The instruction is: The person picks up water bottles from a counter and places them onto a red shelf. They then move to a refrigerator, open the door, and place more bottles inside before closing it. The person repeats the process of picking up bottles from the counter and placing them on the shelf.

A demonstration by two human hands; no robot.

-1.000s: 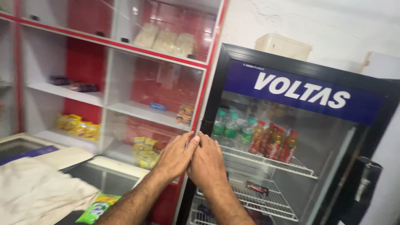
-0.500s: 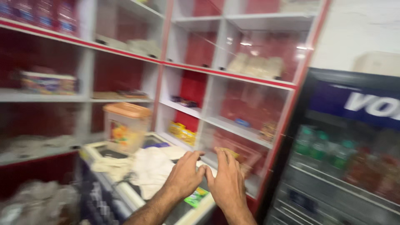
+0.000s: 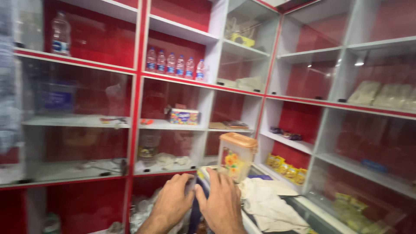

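I see both hands low in the frame, side by side and almost touching, just left of the orange-lidded plastic jar (image 3: 236, 157), which I take as my landmark. My left hand (image 3: 172, 200) is curled, fingers bent downward over something pale and crinkly, probably clear plastic wrapping. I cannot tell whether it truly grips it or only presses on it. My right hand (image 3: 222, 203) lies flatter, fingers spread and pointing up toward the jar, palm down on a dark blue thing (image 3: 196, 213) wedged between the two hands. It looks like pressing or steadying rather than a closed grasp, but the blur keeps me from being sure.

The jar stands upright on the desk (image 3: 299, 203), lid on, close behind my right fingertips but not touched. I judge it stands there for easy reach. To the right of the jar a crumpled white cloth (image 3: 268, 203) lies loose over the glass top. Further right and lower, yellow snack packets (image 3: 288, 169) sit in a shelf compartment. Above and left of the jar, a row of small water bottles (image 3: 175, 64) stands upright on a high shelf, and a colourful box (image 3: 185, 116) rests on the shelf between.
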